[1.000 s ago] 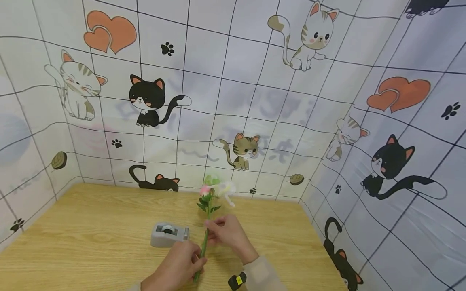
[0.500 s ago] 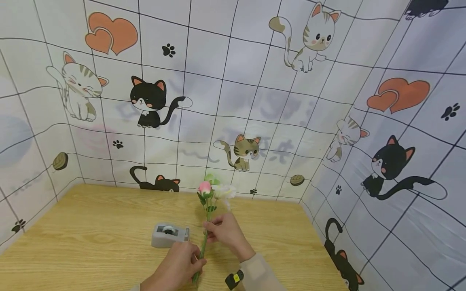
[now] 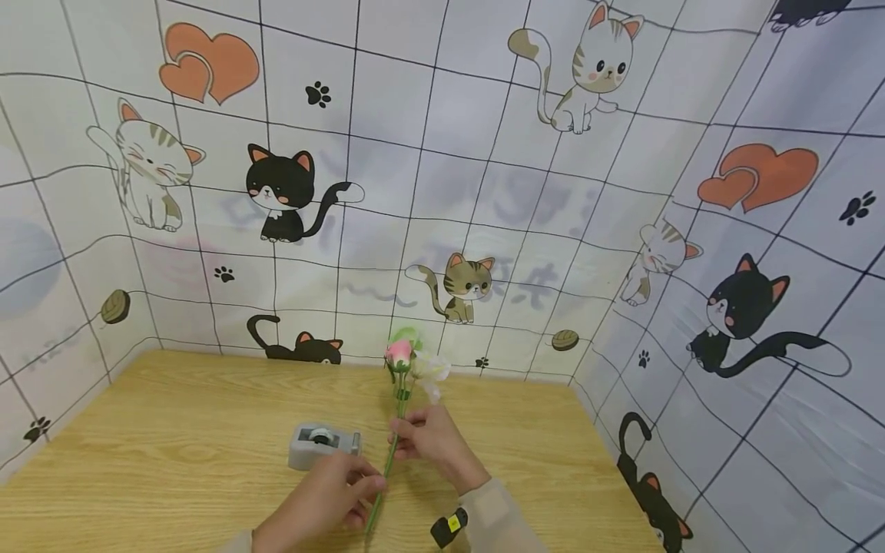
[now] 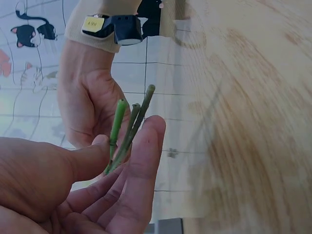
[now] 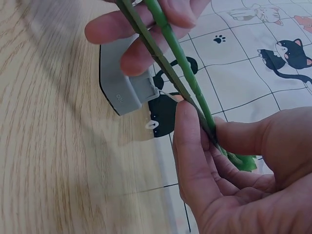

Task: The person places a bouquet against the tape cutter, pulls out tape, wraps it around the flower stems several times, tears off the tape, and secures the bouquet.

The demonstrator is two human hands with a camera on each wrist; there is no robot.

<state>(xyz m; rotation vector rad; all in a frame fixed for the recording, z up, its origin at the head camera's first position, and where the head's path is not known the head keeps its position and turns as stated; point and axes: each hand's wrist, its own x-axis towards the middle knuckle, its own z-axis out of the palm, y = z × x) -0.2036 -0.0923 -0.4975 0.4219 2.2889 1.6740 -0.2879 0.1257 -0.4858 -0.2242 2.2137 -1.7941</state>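
Three artificial flowers stand together over the table: a pink rose (image 3: 399, 353), a white flower (image 3: 432, 369) and a pale green one (image 3: 406, 335) behind. My right hand (image 3: 435, 444) pinches their green stems (image 5: 180, 61) between thumb and fingers, below the blooms. Lower down, my left hand (image 3: 325, 495) is beside the stems, thumb tip close against the bright green one, fingers spread loosely behind. The left wrist view shows three cut stem ends (image 4: 117, 122) fanned slightly apart between that thumb and forefinger. A grey tape dispenser (image 3: 304, 452) sits just beyond the left hand.
The wood-grain table (image 3: 173, 430) meets a cat-printed sheet (image 3: 387, 192) at the back and right side. A black device with a yellow label (image 3: 449, 528) is strapped at my right wrist.
The left hand has loosened from the lower stems and shifted slightly left. The pink rose has turned and moved a little right. The right hand keeps its place.
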